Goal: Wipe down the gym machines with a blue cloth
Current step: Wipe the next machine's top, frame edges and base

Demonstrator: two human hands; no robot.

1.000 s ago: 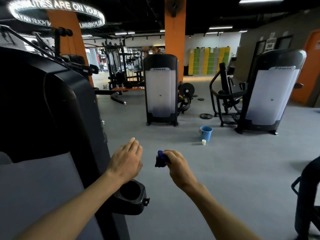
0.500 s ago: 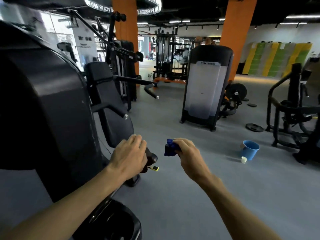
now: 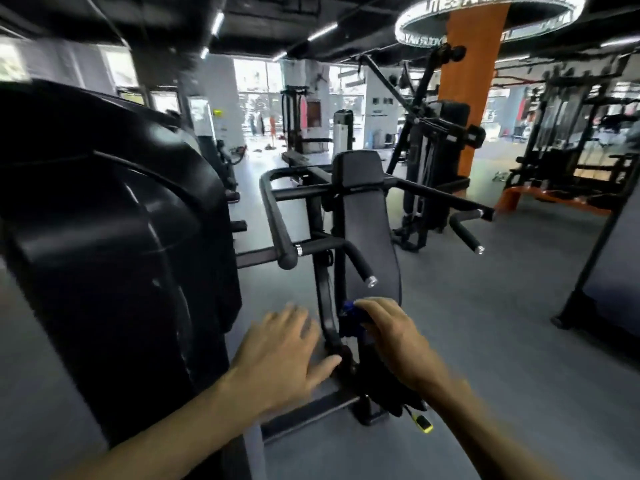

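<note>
The blue cloth [image 3: 350, 319] is bunched into a small wad in the right hand [image 3: 391, 336], whose fingers curl round it; it sits at that hand's fingertips, just in front of the lower part of the machine's back pad [image 3: 367, 237]. I cannot tell whether the cloth touches the pad yet. The left hand [image 3: 280, 355] is beside it, fingers spread wide and holding nothing, hovering over the upright frame post [image 3: 327, 306] that rises between the two hands.

Beyond the hands, padded handle bars [image 3: 358, 261] stick out from the frame on both sides of the pad. Left of the left hand stands a large black shroud [image 3: 104, 237] of the same or a neighbouring machine. Below the right wrist a small yellow tag [image 3: 424, 424] lies near the machine's foot.

The step in hand looks like an approach: the person is reaching in to begin wiping this seat machine. The next move calls for pressing the cloth flat on the pad and drawing it along, perhaps with the left hand steadying the frame.
</note>
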